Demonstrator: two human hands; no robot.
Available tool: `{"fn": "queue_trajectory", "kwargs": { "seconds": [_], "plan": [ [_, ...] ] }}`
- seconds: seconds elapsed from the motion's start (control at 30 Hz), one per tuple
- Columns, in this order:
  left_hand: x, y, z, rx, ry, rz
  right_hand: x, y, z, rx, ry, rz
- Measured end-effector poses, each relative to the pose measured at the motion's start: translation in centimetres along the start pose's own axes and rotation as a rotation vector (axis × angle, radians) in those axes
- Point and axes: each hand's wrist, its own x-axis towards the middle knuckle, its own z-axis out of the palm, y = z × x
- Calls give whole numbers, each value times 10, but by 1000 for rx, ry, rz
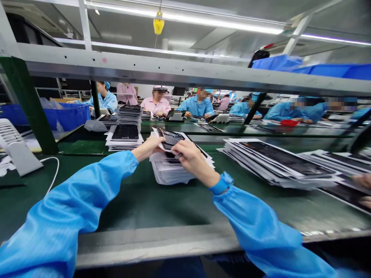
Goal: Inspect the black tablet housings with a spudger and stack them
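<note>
My left hand (151,146) grips the left edge of a dark tablet panel (171,139) that has bare inner parts showing. The panel is tilted, on top of a stack of white sheets (171,170) in front of me. Over its near side, the fingers of my right hand (189,156) are curled into a pinch. Something small and dark shows at those fingertips, but I cannot make out what it is. A wristband (220,184) circles my right wrist.
Panels with white sheets form a stack (278,162) at right and a taller one (125,133) at back left. A white stand (19,148) with a cable is at left. A shelf beam (174,71) crosses above. Another person's hand (363,180) is at the right edge.
</note>
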Motion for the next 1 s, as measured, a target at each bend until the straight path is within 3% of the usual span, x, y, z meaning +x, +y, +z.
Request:
{"fn": "queue_trajectory", "kwargs": {
  "seconds": [0.1, 0.23, 0.3, 0.37, 0.47, 0.53, 0.63, 0.77, 0.87, 1.0],
  "plan": [
    [-49, 13, -15, -86, 64, -11, -30, -38, -18, 36, 71, 35],
    [-161, 10, -64, -88, 172, -161, -87, -101, -47, 138, 175, 171],
    [-208, 0, -74, -72, 229, -266, -106, -128, -46, 373, 161, 232],
    [-237, -17, -68, -47, 276, -319, -113, -152, -31, 590, 168, 279],
    [-253, -52, -58, 28, 281, -359, -112, -183, 7, 689, 89, 341],
    [-256, -66, -61, 121, 195, -342, -109, -202, 31, 676, 1, 333],
    [-264, -65, -77, 456, 19, -263, -108, -220, 52, 631, -43, 261],
    [-282, -51, -88, 988, -60, -17, -109, -223, 58, 590, -87, 228],
    [-297, -52, -81, 868, -138, 175, -111, -220, 57, 597, -134, 224],
    [-309, -60, -69, 732, -123, 214, -115, -218, 58, 573, -158, 186]
  ]
}}
